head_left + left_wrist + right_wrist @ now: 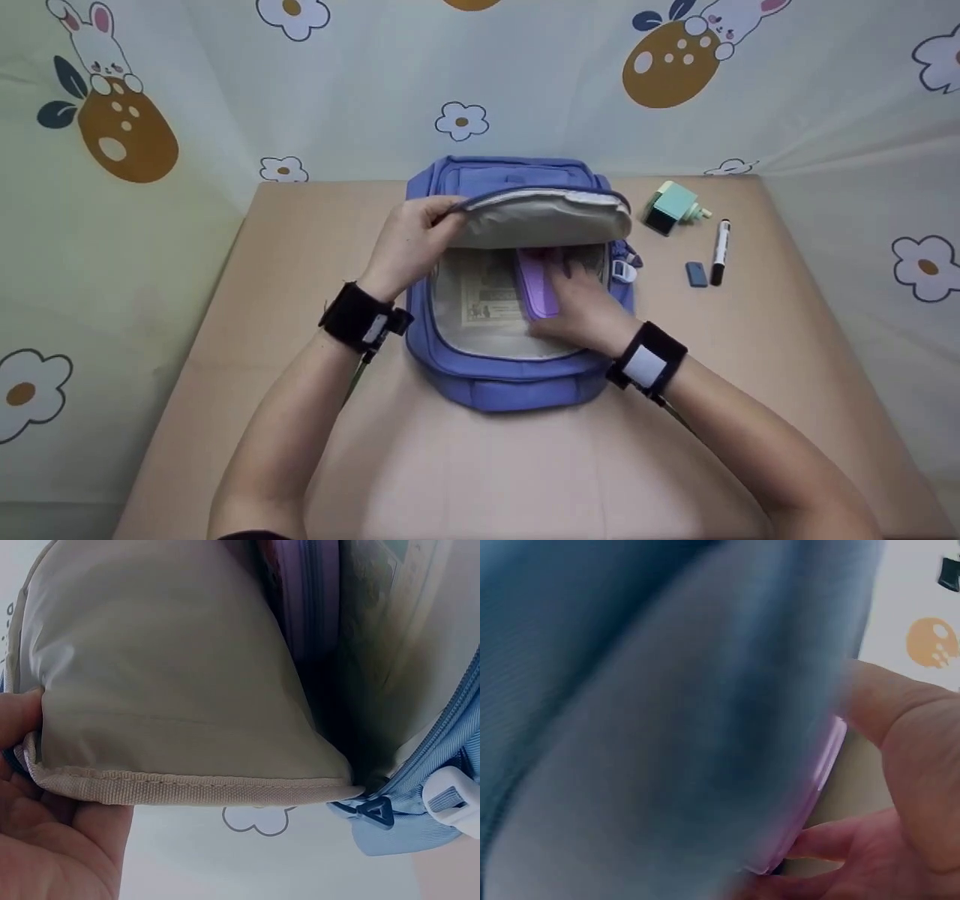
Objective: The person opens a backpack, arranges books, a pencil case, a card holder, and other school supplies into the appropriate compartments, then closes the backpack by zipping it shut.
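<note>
A blue backpack (495, 394) lies on the table with its front compartment unzipped. My left hand (412, 240) pinches the left edge of the raised flap (547, 217), whose grey lining faces me; the left wrist view shows thumb and fingers on its rim. Inside the compartment lies a purple zippered pencil case (536, 285), set lengthwise toward the right. My right hand (589, 311) reaches into the opening and holds the case by its right side and near end. Some fingertips are hidden in shadow under the flap. Blue fabric covers much of the right wrist view.
A printed paper label (491, 300) shows on the compartment's lining. To the right of the backpack are a teal and black block-shaped object (673, 206), a marker (720, 251) and a small blue eraser-like block (696, 274). A patterned curtain (525, 82) borders the table (300, 262).
</note>
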A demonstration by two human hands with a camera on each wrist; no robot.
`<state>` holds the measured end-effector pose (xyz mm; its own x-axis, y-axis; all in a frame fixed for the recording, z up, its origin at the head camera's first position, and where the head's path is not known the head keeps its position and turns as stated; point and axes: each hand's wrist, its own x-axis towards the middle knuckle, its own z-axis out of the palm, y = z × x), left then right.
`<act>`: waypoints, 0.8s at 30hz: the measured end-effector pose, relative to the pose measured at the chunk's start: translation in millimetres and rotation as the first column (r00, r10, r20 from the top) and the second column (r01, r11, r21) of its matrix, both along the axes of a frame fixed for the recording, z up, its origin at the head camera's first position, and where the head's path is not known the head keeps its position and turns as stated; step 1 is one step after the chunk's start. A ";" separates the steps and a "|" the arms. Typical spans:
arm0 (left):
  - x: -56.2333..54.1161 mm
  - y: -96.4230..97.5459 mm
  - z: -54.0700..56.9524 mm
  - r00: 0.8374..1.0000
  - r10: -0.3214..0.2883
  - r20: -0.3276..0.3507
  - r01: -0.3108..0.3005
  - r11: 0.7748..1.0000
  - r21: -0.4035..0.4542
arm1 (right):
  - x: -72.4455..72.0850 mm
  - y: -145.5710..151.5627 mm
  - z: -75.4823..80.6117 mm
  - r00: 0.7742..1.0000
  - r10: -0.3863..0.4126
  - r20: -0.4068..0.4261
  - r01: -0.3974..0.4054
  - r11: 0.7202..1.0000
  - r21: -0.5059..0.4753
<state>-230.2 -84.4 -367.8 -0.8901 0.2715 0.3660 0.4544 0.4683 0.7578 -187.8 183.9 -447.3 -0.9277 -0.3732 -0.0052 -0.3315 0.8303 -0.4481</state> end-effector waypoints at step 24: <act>0.9 -2.6 -4.2 1.000 0.003 0.017 -0.003 1.000 0.006 | 28.5 36.9 24.5 0.998 0.060 -0.030 -0.060 0.998 0.009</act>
